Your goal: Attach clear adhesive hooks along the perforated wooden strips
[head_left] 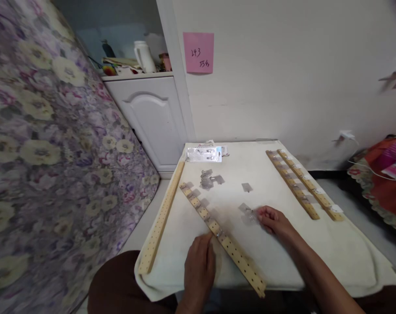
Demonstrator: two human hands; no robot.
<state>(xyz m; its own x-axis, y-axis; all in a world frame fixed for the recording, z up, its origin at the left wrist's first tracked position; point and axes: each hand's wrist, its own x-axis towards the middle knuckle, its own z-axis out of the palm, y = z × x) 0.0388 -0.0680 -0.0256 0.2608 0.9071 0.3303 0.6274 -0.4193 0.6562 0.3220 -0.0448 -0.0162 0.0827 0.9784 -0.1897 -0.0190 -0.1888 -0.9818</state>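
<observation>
A pale wooden strip with rows of holes (240,259) lies slantwise across the cloth-covered table, its upper half carrying several clear hook pieces. My left hand (199,266) is closed, its fingertips at the strip's near edge around mid-length. To the right of the strip, my right hand (273,221) has thumb and fingers pinched together at a small clear adhesive hook (250,213), close to the tabletop. Another clear hook (247,187) lies singly farther back. Beyond the strip's upper end sits a small cluster of clear hooks (207,179).
A second holed strip (162,218) runs along the table's left edge. Two strips with hooks (292,184) lie on the right. Clear packaging (203,154) rests at the back. A floral curtain (70,152) hangs left; a white cabinet (150,122) and wall stand behind.
</observation>
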